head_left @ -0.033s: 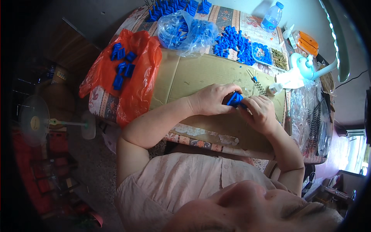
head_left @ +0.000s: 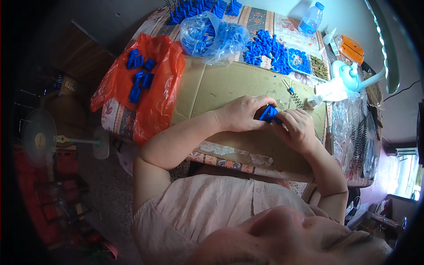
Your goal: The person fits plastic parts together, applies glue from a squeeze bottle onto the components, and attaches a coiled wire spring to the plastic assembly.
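A blue-capped water bottle (head_left: 311,20) is standing at the back, a fan (head_left: 39,140) off to the left.
A flower-patterned cloth (head_left: 258,17) is covering the desk (head_left: 221,162); near the bottle, an orange object (head_left: 352,49) is sitting by the far right corner, a white lamp (head_left: 391,66) is glowing over that side, and away to the right a window (head_left: 408,174) is letting in daylight.

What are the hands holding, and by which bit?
A blue plastic piece: the left hand holds its left side, the right hand its right end. Some is hidden.
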Motion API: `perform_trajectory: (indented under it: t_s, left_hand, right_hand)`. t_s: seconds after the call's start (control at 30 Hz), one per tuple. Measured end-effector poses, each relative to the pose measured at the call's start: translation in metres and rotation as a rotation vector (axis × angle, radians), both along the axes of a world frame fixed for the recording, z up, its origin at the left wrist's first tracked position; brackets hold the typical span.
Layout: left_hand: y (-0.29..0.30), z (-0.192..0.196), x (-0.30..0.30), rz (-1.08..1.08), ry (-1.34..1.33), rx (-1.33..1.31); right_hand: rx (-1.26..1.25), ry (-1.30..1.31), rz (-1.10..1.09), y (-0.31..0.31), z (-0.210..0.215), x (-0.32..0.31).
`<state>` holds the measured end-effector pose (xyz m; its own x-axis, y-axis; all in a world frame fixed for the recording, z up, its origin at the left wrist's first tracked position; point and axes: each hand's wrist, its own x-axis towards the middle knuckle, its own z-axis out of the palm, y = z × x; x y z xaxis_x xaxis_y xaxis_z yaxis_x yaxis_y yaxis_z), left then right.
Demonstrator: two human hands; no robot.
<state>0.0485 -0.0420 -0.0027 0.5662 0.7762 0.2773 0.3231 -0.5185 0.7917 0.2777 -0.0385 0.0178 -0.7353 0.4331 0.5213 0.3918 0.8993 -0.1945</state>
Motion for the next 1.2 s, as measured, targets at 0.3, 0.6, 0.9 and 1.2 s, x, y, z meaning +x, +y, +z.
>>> perform_trajectory:
  t_s: [0.3, 0.6, 0.9, 1.2]
  left_hand:
    - [-0.004, 0.0, 0.002, 0.013, -0.015, -0.011]
    - [-0.002, 0.007, 0.0, 0.047, -0.033, -0.091]
    - [-0.002, 0.012, -0.001, 0.049, -0.035, -0.273]
    - [-0.001, 0.001, 0.001, -0.038, -0.212, -0.239]
  right_hand:
    - [0.003, 0.014, -0.001, -0.003, 0.0, 0.0]
    - [-0.039, 0.096, -0.032, 0.003, -0.003, 0.0]
    - [-0.085, 0.013, -0.032, 0.002, -0.003, 0.006]
    - [-0.063, 0.012, -0.017, 0.0, -0.002, 0.004]
